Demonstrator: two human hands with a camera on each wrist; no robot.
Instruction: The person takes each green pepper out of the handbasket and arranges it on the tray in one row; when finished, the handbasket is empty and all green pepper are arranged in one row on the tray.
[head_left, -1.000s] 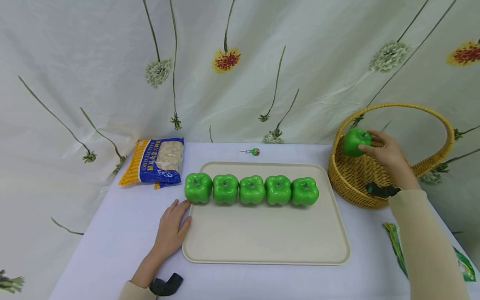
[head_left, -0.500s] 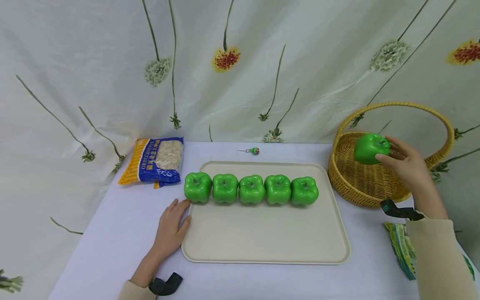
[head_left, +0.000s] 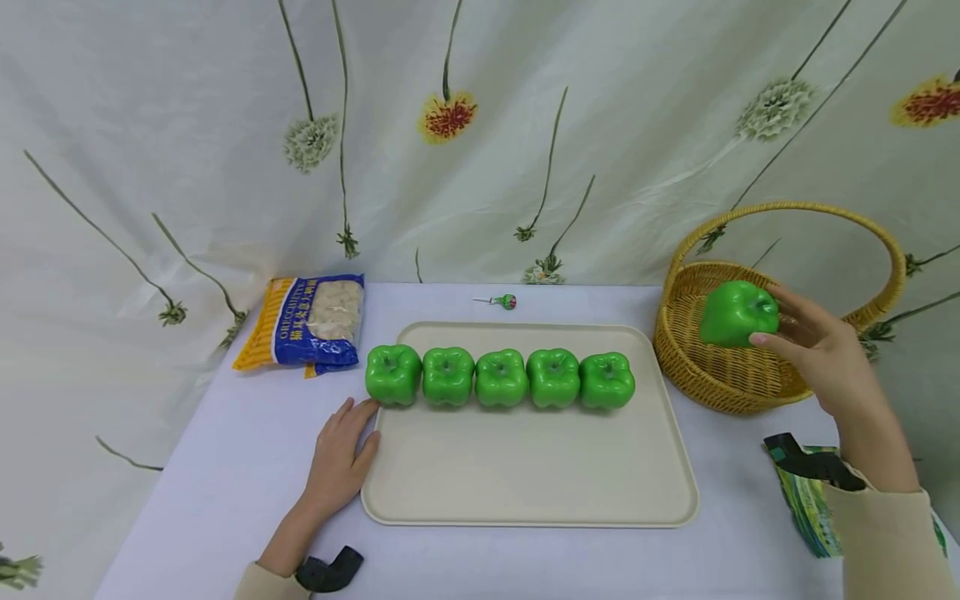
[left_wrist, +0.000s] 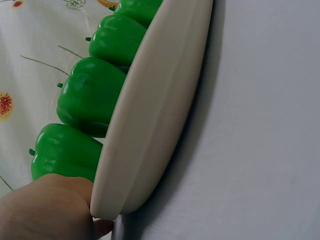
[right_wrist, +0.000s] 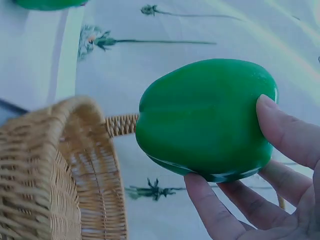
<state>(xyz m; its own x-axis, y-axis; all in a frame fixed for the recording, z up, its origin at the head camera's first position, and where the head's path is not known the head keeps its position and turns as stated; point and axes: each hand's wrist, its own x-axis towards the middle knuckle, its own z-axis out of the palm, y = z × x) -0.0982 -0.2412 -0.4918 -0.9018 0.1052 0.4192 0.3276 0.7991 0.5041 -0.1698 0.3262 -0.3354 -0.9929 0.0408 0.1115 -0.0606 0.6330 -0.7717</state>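
Over the wicker basket (head_left: 708,383), my right hand (head_left: 832,354) holds a green bell pepper (head_left: 735,315) between thumb and fingers. In the right wrist view the pepper (right_wrist: 205,120) lies on its side in the grip, with the basket (right_wrist: 30,175) to its left. My left hand (head_left: 337,454) rests flat at the left edge of the beige tray (head_left: 525,475), fingertips close to the leftmost pepper (head_left: 393,375). Several green bell peppers (head_left: 501,379) stand in a row along the tray's back half. The left wrist view has my left hand (left_wrist: 47,207) right at the tray's rim (left_wrist: 150,115).
A blue and yellow pasta bag (head_left: 307,321) lies at the back left. Behind the tray is a small green-headed pick (head_left: 506,301). A green packet (head_left: 810,500) lies partly under my right forearm. The basket's tall handle (head_left: 795,205) arches up; a flower-patterned cloth (head_left: 600,125) hangs behind.
My right hand has moved right and toward me, with the bell pepper lower and turned in its grip. The left hand stays at the tray's edge.
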